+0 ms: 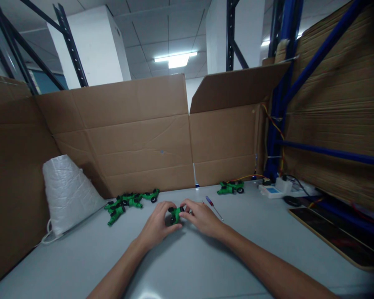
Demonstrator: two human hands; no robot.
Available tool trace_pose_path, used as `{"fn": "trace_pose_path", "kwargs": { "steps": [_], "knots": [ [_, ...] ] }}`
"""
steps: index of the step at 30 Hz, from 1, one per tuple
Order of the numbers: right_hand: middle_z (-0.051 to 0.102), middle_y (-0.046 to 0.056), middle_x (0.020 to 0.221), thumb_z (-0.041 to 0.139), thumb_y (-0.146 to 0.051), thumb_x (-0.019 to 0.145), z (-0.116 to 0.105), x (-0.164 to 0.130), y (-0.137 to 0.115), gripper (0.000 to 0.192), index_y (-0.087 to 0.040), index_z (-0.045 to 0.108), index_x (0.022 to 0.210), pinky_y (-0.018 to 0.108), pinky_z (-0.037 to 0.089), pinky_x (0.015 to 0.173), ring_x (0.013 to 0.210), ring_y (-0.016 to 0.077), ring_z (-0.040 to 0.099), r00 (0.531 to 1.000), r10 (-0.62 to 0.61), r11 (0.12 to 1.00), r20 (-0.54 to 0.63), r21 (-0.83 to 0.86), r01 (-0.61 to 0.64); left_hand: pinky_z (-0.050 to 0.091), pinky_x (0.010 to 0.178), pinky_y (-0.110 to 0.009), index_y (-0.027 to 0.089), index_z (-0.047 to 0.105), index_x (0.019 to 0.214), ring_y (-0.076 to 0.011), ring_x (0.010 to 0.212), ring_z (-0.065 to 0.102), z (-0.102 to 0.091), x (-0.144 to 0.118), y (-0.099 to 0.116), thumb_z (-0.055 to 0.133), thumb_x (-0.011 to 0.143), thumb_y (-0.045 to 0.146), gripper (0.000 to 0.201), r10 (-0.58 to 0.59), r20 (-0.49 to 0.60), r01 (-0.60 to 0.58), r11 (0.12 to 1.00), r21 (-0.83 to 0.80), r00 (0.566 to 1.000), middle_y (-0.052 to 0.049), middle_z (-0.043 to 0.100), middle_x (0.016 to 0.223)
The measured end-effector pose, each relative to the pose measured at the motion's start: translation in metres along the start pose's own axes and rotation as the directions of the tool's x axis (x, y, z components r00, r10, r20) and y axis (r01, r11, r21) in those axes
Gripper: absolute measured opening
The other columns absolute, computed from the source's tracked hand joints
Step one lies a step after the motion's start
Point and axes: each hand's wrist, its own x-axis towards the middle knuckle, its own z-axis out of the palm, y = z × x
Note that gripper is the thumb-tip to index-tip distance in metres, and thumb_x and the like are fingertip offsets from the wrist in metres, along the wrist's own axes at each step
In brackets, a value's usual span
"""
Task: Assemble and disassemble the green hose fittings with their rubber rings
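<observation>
Pinching a small green toy part point(175, 215) from both sides, my left hand point(158, 226) and right hand point(200, 218) curl shut on it just above the grey worktop point(187, 265). It sits between my fingertips, equally near both; its long axis is hidden. A screwdriver point(212, 205) lies just right.

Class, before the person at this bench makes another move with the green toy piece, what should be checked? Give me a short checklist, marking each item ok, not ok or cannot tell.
1. Both hands on the piece: left hand and right hand grip the green piece from either side. Ok.
2. Piece low over the grey table: ok.
3. Screwdriver within reach, just beyond the right hand: ok.
4. Pile of green parts apart from the hands, to the left: ok.
5. Whether the held piece is complete: cannot tell, fingers cover it.
6. White bag clear of the hands: ok.
</observation>
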Motion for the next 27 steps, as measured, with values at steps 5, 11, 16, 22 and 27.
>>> {"fn": "trace_pose_path", "kwargs": {
  "steps": [5, 11, 16, 22, 27],
  "knots": [
    [0.074, 0.005, 0.101, 0.063, -0.035, 0.102, 0.0014, 0.0, 0.0015, 0.017, -0.022, 0.068, 0.112, 0.03, 0.045, 0.08, 0.09, 0.021, 0.068, 1.0, 0.012, 1.0, 0.002, -0.013, -0.012, 0.046, 0.108, -0.041, 0.025, 0.058, 0.13, -0.0274, 0.124, 0.059, 0.0008, -0.0002, -0.0001, 0.085, 0.085, 0.04, 0.054, 0.007, 0.007, -0.007, 1.0, -0.001, 1.0, -0.009, 0.065, 0.129],
    [0.07, 0.005, 0.114, 0.07, -0.025, 0.096, 0.0021, -0.0008, 0.0042, 0.026, -0.023, 0.064, 0.121, 0.029, 0.047, 0.086, 0.092, 0.0192, 0.066, 0.997, -0.075, 0.997, 0.034, 0.039, 0.074, 0.047, 0.108, -0.042, 0.026, 0.059, 0.128, -0.0279, 0.123, 0.06, -0.0021, 0.0009, 0.0029, 0.084, 0.086, 0.038, 0.051, 0.0, -0.001, 0.0, 1.0, -0.019, 1.0, -0.009, 0.066, 0.128],
    [0.071, 0.004, 0.108, 0.07, -0.026, 0.096, 0.0002, 0.0, 0.003, 0.019, -0.022, 0.065, 0.115, 0.028, 0.047, 0.085, 0.092, 0.0196, 0.065, 0.997, -0.065, 0.998, 0.048, 0.025, 0.064, 0.048, 0.108, -0.042, 0.027, 0.059, 0.129, -0.0282, 0.124, 0.061, -0.0007, 0.0005, -0.0008, 0.085, 0.085, 0.036, 0.053, -0.001, -0.001, 0.0, 1.0, -0.007, 1.0, -0.009, 0.066, 0.13],
    [0.071, 0.003, 0.103, 0.072, -0.028, 0.094, 0.0007, 0.0003, 0.0059, 0.018, -0.022, 0.066, 0.11, 0.027, 0.045, 0.082, 0.092, 0.0195, 0.065, 0.997, -0.062, 0.998, 0.054, -0.011, 0.062, 0.049, 0.108, -0.042, 0.028, 0.061, 0.128, -0.0284, 0.125, 0.061, -0.0003, 0.0009, -0.0004, 0.086, 0.083, 0.036, 0.052, 0.01, 0.004, -0.01, 1.0, 0.008, 1.0, -0.008, 0.066, 0.13],
    [0.073, 0.003, 0.092, 0.067, -0.042, 0.098, 0.0004, 0.0009, 0.0029, 0.022, -0.02, 0.068, 0.102, 0.026, 0.041, 0.073, 0.084, 0.0194, 0.066, 0.996, 0.047, 0.997, 0.075, -0.06, -0.042, 0.049, 0.11, -0.044, 0.027, 0.061, 0.129, -0.0299, 0.128, 0.059, 0.0008, 0.0017, -0.0022, 0.086, 0.084, 0.037, 0.053, 0.029, 0.014, -0.029, 0.999, 0.019, 0.999, -0.01, 0.064, 0.133]
  ]
}}
